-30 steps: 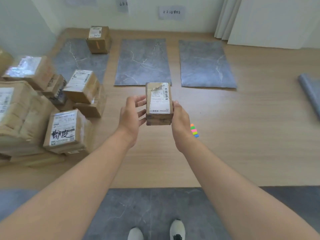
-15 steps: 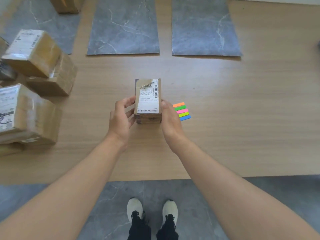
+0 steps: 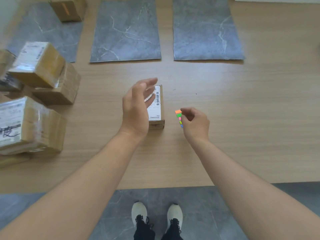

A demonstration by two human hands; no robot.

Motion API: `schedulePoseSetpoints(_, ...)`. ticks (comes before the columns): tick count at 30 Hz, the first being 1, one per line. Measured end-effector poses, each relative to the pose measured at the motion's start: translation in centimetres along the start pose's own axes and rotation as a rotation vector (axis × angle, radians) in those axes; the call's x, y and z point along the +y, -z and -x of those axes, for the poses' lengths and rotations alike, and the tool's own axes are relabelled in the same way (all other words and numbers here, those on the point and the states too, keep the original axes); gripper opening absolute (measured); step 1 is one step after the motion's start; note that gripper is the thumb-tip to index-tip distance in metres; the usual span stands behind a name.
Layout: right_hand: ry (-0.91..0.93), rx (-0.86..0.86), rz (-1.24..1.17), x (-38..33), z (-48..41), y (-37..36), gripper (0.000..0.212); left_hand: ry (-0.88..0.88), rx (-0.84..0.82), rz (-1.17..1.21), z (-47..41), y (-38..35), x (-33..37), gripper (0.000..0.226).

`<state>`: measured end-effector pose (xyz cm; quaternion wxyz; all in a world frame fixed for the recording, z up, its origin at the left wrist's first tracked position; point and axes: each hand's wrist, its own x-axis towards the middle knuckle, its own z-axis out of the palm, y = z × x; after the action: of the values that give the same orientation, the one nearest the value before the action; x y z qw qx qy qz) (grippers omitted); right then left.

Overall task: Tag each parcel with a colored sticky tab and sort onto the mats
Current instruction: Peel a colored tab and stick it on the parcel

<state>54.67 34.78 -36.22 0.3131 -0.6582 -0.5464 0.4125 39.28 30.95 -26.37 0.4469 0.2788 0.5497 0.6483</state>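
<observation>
Parcel (image 3: 157, 108), small brown carton with a white barcoded label on top, lies flat on the wooden floor (image 3: 242, 122) at the centre of the frame, long side running away from the viewer. Left hand (image 3: 136, 108) hovers over the parcel's left half; its fingers (image 3: 149, 82) are straight and slightly spread, motion-blurred, holding nothing. Contact with the carton cannot be confirmed. Right hand (image 3: 195, 123) sits just right of the parcel, over the sticky tabs (image 3: 178, 113), a short column of orange, green, pink, yellow-green and blue strips on the floor. Its fingers (image 3: 186, 110) are curled, thumb and forefinger meeting at the edge of the orange tab; whether they actually pinch it cannot be told. Three grey marbled mats lie across the top of the frame: left mat (image 3: 45, 33), middle mat (image 3: 126, 30), right mat (image 3: 206, 30). One taped box (image 3: 69, 8) stands on the left mat. Stack of further parcels (image 3: 38, 80) occupies the left edge of the frame, on the floor. White shoes (image 3: 139, 211) stand on a fourth grey mat (image 3: 204, 213) at the bottom centre.
</observation>
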Motion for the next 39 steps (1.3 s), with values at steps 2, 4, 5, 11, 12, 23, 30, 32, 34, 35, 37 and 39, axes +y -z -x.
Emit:
schedulePoseSetpoints(2,0.159,-0.053,0.191,1.0,-1.0,0.5,0.037,0.061,-0.096,0.027,0.0,-1.9,0.2,0.044)
schedulePoseSetpoints(4,0.309,-0.152,0.382,2.0,-1.8,0.6,0.043,0.137,-0.148,0.020,0.3,-3.4,-0.7,0.048)
schedulePoseSetpoints(5,0.342,-0.217,0.459,2.4,-2.1,0.6,0.046,0.179,-0.158,0.015,0.4,-3.9,-1.3,0.050)
schedulePoseSetpoints(11,0.361,-0.287,0.606,4.9,-1.9,2.3,0.047,0.338,-0.153,-0.035,1.6,-4.8,-5.1,0.055)
schedulePoseSetpoints(12,0.359,-0.258,0.609,5.4,-1.7,2.7,0.043,0.348,-0.158,-0.046,1.9,-4.9,-5.6,0.057)
schedulePoseSetpoints(23,0.197,-0.122,0.474,7.0,-3.3,4.7,0.023,0.514,0.002,-0.185,3.4,-6.9,-11.0,0.036)
schedulePoseSetpoints(30,-0.058,-0.173,0.416,5.4,-5.4,5.0,0.024,0.479,0.100,-0.238,3.3,-7.3,-12.7,0.024)
schedulePoseSetpoints(32,-0.100,-0.186,0.430,5.1,-5.8,4.9,0.024,0.485,0.115,-0.227,3.3,-7.3,-12.9,0.025)
schedulePoseSetpoints(34,-0.131,-0.192,0.438,4.9,-6.1,4.7,0.026,0.499,0.134,-0.217,3.3,-7.3,-13.0,0.025)
schedulePoseSetpoints(35,-0.147,-0.194,0.439,4.8,-6.2,4.6,0.026,0.500,0.138,-0.209,3.3,-7.2,-13.0,0.025)
schedulePoseSetpoints(37,-0.173,-0.203,0.442,4.5,-6.5,4.6,0.027,0.499,0.141,-0.208,3.2,-7.2,-13.0,0.025)
schedulePoseSetpoints(39,-0.182,-0.219,0.459,4.2,-6.7,4.6,0.025,0.497,0.136,-0.215,3.0,-7.0,-13.0,0.024)
